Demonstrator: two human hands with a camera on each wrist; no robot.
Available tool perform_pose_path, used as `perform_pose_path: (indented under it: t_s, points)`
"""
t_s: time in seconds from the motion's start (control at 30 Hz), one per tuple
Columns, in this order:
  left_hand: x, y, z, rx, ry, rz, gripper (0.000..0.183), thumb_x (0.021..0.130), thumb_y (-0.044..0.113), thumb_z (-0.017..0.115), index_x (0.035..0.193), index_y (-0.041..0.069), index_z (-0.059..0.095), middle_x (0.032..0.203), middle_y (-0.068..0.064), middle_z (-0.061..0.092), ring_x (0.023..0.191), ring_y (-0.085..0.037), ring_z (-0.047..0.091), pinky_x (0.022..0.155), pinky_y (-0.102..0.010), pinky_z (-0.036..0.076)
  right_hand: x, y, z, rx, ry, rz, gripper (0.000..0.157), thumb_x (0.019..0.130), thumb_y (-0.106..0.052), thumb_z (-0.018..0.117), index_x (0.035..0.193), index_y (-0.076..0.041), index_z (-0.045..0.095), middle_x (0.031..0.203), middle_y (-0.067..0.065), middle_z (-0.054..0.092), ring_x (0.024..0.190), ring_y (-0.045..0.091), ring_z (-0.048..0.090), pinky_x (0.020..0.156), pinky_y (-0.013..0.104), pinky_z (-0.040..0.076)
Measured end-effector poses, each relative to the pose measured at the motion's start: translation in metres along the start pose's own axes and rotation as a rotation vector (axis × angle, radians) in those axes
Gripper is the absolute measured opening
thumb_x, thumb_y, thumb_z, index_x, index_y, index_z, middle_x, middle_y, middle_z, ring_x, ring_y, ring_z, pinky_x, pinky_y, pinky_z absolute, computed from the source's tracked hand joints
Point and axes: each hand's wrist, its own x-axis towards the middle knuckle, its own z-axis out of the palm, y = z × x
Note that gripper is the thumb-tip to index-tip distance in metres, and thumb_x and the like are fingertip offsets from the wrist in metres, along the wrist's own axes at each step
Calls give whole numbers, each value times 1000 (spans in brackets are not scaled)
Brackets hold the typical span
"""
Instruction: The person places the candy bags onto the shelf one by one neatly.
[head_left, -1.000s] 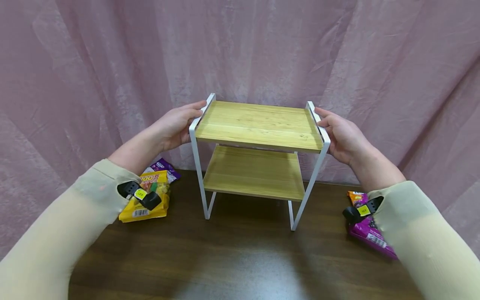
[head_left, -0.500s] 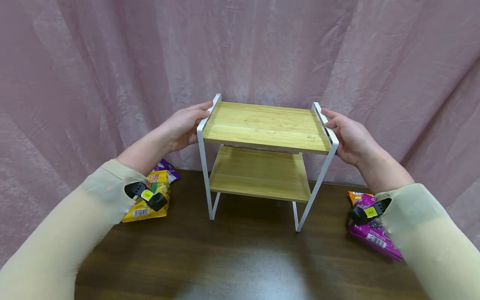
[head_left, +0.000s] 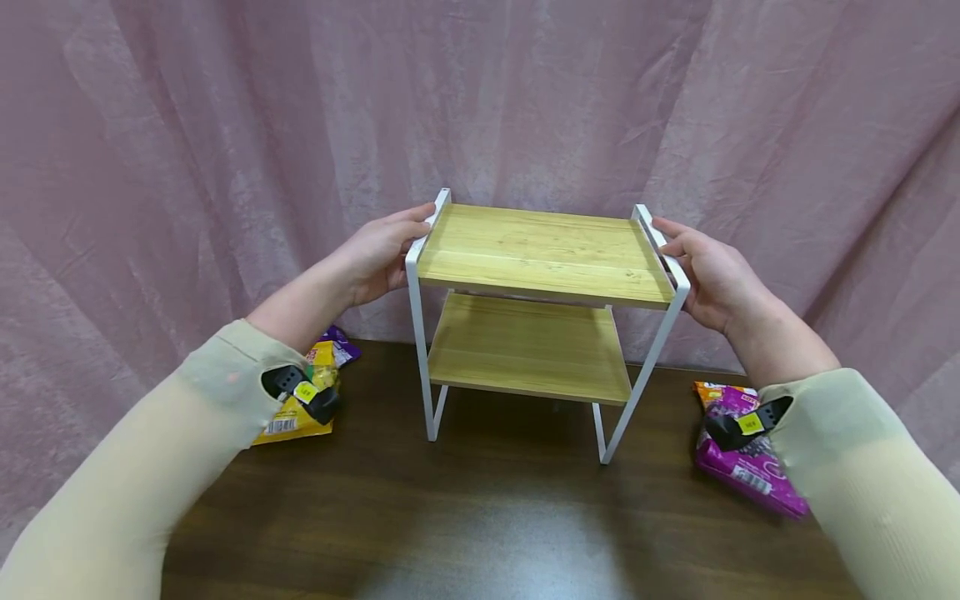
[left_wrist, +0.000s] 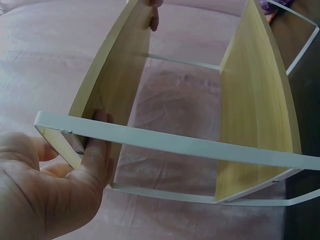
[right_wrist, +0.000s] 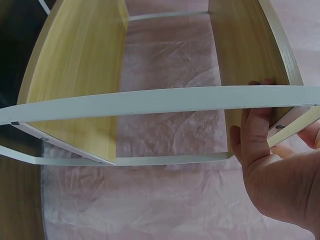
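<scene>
Between my hands is a two-tier shelf rack with light wooden boards and a white metal frame. My left hand grips the upper left side of the frame. In the left wrist view its fingers reach under the top board, with the thumb side at the white bar. On the opposite side my right hand holds the frame's upper right bar. From the right wrist, its fingers curl beneath the top board. The lower board bears nothing.
A yellow snack bag and a purple packet lie at the left, partly behind my sleeve. Another purple bag with an orange corner lies at the right. A pink curtain hangs behind the dark wooden table.
Both hands and the rack have shifted to the right. The bags have stayed in place, with my left forearm now covering more of the yellow one.
</scene>
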Motion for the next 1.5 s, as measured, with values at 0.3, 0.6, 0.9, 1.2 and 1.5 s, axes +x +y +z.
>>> perform_pose_path:
  t_s: [0.3,0.6,0.9,1.2,1.5]
  points:
    - [2,3,2,10,15,-4,58,110,25,48,164,31,26,143,-10,54,83,-12,66,67,-22,57,0,-2,-2,81,-26,-19,61,108,-12,36,165,-27,21,102,7,69,78,13,71,66,23,59]
    - [5,5,-5,22,31,-11,57,110,25,47,164,32,27,148,-8,51,85,-12,67,68,-22,57,8,-2,6,64,-20,-37,60,109,-12,34,166,-25,20,108,7,67,82,13,71,69,25,60]
    - [10,7,-10,8,27,-16,58,111,24,45,164,32,25,152,-8,48,86,-11,68,69,-22,57,14,-3,9,69,-21,-40,59,109,-12,34,165,-26,21,109,8,67,83,13,70,69,25,59]
    - [14,7,-13,20,19,-19,57,111,25,45,164,32,25,151,-9,49,87,-12,68,70,-23,58,18,-3,8,97,-53,-31,61,109,-11,34,166,-27,19,108,8,67,82,14,71,66,27,60]
    - [13,3,-14,14,6,-9,56,112,29,43,164,34,24,153,-9,47,88,-12,68,71,-23,58,19,-2,5,105,-46,-27,60,109,-11,35,165,-29,21,112,9,66,83,14,71,67,27,59]
